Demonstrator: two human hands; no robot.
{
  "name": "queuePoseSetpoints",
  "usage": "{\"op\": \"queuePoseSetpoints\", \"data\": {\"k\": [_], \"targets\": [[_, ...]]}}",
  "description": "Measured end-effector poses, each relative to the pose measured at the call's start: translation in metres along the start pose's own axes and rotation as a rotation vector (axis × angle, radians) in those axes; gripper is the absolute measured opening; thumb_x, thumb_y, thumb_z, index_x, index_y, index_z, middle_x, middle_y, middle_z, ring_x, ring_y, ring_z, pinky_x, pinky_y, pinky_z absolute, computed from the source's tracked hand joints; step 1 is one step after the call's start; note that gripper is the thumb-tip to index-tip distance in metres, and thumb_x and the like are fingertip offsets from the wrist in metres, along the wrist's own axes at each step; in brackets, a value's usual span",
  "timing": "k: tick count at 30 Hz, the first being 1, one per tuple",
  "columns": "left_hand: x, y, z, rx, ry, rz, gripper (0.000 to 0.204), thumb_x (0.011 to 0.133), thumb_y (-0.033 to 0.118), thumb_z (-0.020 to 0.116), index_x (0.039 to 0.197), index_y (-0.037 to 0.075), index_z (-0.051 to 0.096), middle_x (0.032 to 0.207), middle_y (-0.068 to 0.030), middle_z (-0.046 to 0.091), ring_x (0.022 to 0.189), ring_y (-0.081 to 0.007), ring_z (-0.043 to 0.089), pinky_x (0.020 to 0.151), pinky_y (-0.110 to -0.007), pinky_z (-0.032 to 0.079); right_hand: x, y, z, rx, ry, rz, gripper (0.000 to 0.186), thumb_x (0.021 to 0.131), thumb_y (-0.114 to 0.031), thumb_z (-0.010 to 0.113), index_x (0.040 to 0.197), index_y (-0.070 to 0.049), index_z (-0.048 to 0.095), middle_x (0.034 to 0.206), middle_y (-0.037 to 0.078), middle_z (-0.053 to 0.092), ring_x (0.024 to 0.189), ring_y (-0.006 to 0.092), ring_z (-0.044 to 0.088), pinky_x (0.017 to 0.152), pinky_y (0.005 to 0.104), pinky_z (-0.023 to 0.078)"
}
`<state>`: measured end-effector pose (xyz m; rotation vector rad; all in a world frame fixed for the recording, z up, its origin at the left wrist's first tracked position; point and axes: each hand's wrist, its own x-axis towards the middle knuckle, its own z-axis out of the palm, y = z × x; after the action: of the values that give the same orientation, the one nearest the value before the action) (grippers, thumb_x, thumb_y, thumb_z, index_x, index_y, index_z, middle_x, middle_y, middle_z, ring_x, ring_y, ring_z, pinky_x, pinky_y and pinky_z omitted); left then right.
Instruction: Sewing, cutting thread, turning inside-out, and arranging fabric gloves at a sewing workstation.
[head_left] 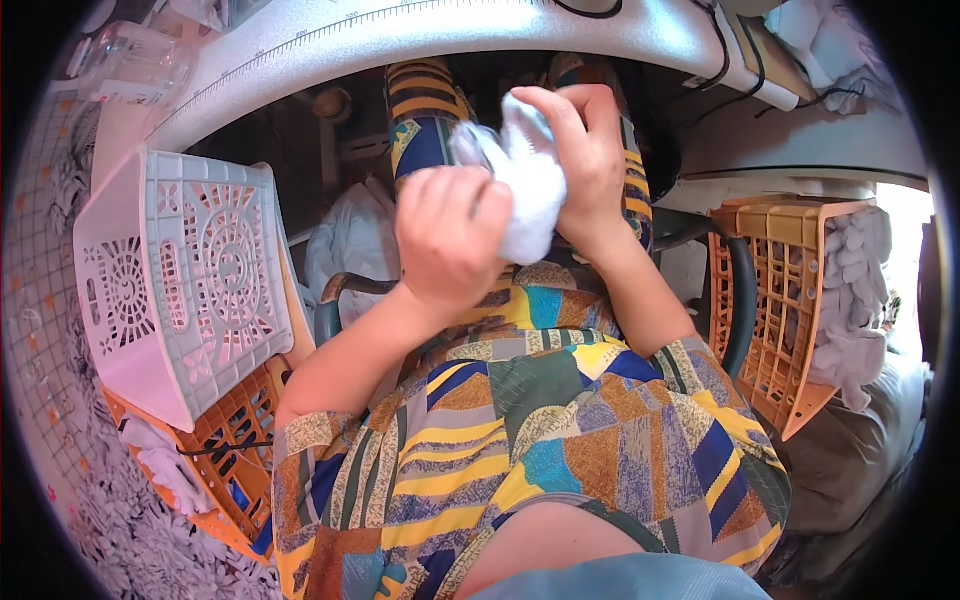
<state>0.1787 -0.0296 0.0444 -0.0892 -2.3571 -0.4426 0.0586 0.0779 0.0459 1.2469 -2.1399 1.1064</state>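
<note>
Over my lap I hold a small white knit glove (533, 205), bunched up so that its full shape does not show. My left hand (453, 235) is closed around its left side, with the fingers curled in. Thumb and forefinger of my right hand (592, 160) pinch the upper end, where the fabric stands up in a point. Another loose fold of the fabric sticks up beyond my left hand. Both hands are raised above my patterned trousers, just short of the table edge.
A white table (400, 40) with a ruler scale curves across the far side. At left, a white plastic basket (215, 270) leans on an orange crate (235, 415), near heaped pale gloves (160, 530). On the right stands an orange crate (770, 290) with grey-white gloves (850, 300).
</note>
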Motion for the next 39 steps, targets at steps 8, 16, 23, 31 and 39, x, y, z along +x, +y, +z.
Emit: {"op": "queuePoseSetpoints", "data": {"k": [8, 16, 23, 31, 39], "targets": [[0.006, -0.007, 0.001, 0.073, 0.095, 0.022, 0.023, 0.066, 0.008, 0.061, 0.087, 0.003, 0.055, 0.084, -0.0103, 0.058, 0.075, -0.027, 0.058, 0.07, -0.039, 0.043, -0.002, -0.005, -0.002, 0.205, -0.021, -0.235, 0.035, 0.063, -0.004, 0.066, 0.097, -0.007, 0.06, 0.083, 0.007, 0.06, 0.08, 0.026, 0.058, 0.076, 0.0374, 0.044], [0.007, 0.008, 0.015, 0.056, 0.092, 0.115, 0.02, 0.068, 0.008, 0.06, 0.086, 0.0, 0.054, 0.077, -0.0116, 0.055, 0.069, -0.0247, 0.056, 0.063, -0.036, 0.045, -0.003, -0.004, 0.016, 0.174, 0.205, 0.11, 0.047, 0.063, -0.002, 0.074, 0.108, -0.004, 0.06, 0.071, 0.005, 0.059, 0.064, 0.0159, 0.055, 0.051, 0.0276, 0.044], [0.009, 0.007, 0.008, -0.061, 0.122, 0.107, 0.023, 0.067, 0.009, 0.063, 0.088, 0.001, 0.056, 0.076, -0.0101, 0.055, 0.069, -0.0249, 0.056, 0.066, -0.038, 0.044, 0.0, 0.003, 0.01, 0.353, 0.231, 0.035, 0.056, 0.061, -0.002, 0.077, 0.115, -0.006, 0.064, 0.081, 0.005, 0.064, 0.069, 0.0131, 0.056, 0.061, 0.0234, 0.048], [0.024, -0.04, -0.012, -0.363, -0.182, -0.494, 0.022, 0.068, -0.004, 0.063, 0.089, 0.001, 0.057, 0.084, -0.0099, 0.063, 0.081, -0.017, 0.062, 0.075, -0.027, 0.046, -0.008, -0.004, 0.009, 1.379, -0.36, 0.648, 0.087, 0.069, -0.008, 0.082, 0.144, -0.007, 0.038, 0.119, 0.005, 0.056, 0.106, 0.0116, 0.054, 0.093, 0.0243, 0.041], [0.015, -0.055, -0.003, -1.044, -0.44, -0.929, 0.022, 0.073, -0.005, 0.057, 0.093, 0.001, 0.062, 0.092, -0.0029, 0.065, 0.086, -0.0088, 0.06, 0.078, -0.024, 0.046, -0.014, -0.012, 0.011, 1.723, -0.539, 0.756, 0.104, 0.07, -0.021, 0.084, 0.152, -0.007, 0.02, 0.147, 0.007, 0.037, 0.129, 0.017, 0.041, 0.108, 0.0295, 0.031]]}}
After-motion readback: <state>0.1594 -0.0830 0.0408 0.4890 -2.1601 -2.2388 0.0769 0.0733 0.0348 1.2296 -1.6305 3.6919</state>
